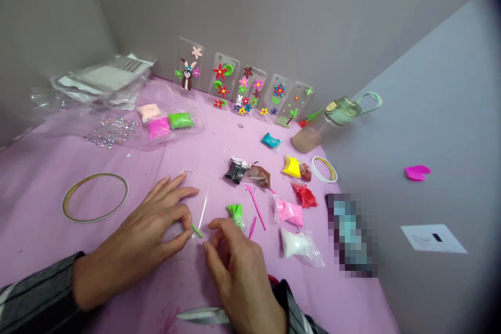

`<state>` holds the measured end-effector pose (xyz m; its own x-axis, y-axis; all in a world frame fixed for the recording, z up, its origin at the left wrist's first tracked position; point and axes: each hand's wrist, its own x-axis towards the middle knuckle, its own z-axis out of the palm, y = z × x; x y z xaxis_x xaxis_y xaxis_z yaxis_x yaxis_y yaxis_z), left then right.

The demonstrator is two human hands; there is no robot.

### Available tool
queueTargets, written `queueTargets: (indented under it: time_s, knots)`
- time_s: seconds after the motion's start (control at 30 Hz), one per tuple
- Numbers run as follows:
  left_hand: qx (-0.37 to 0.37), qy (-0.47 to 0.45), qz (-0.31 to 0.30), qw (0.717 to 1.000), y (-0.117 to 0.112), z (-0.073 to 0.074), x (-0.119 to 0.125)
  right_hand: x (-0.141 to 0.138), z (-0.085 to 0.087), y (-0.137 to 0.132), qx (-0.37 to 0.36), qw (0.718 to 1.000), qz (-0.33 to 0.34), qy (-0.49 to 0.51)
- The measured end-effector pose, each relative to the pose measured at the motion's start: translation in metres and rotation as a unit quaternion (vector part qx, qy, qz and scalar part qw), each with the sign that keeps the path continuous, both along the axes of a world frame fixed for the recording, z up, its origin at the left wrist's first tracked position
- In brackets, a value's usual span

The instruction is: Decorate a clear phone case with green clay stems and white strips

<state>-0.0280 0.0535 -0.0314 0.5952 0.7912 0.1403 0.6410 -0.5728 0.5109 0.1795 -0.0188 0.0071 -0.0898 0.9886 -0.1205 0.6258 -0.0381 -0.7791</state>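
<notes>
My left hand is over the table with thumb and forefinger pinched together. A thin green clay strip sticks out from that pinch, and the other fingers are spread. To its right is my right hand, fingers curled, with a gap between thumb and forefinger and nothing seen in it. A clear phone case lies flat below and between the hands, partly covered. Scissors lie under my right hand, their handles mostly hidden. Just beyond my right hand is a green clay packet.
Pink modelling tools and several clay packets, including white, lie to the right. Decorated phone cases lean on the back wall. A bottle stands back right; a tape roll lies left. Plastic bags are back left.
</notes>
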Motion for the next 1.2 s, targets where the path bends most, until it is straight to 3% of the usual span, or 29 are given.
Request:
queueTargets:
  time_s: [0.13, 0.27, 0.43, 0.83, 1.2]
  knots:
    - [0.006, 0.0, -0.001, 1.0, 0.001, 0.0, 0.002, -0.002, -0.001, -0.001, 0.069, 0.994, 0.039, -0.071]
    - [0.009, -0.001, 0.003, 1.0, 0.001, 0.003, 0.002, -0.005, -0.005, -0.003, 0.142, 0.968, 0.108, -0.174]
    - [0.026, -0.003, -0.004, 1.0, 0.0, 0.003, 0.002, -0.009, -0.013, -0.005, 0.193, 0.939, 0.139, -0.249]
    - [0.095, 0.009, -0.009, 0.995, 0.002, 0.014, 0.004, -0.014, -0.019, -0.006, 0.189, 0.927, 0.153, -0.287]
    - [0.141, 0.014, 0.002, 0.99, 0.006, 0.014, 0.0, -0.013, -0.015, -0.005, 0.191, 0.928, 0.159, -0.276]
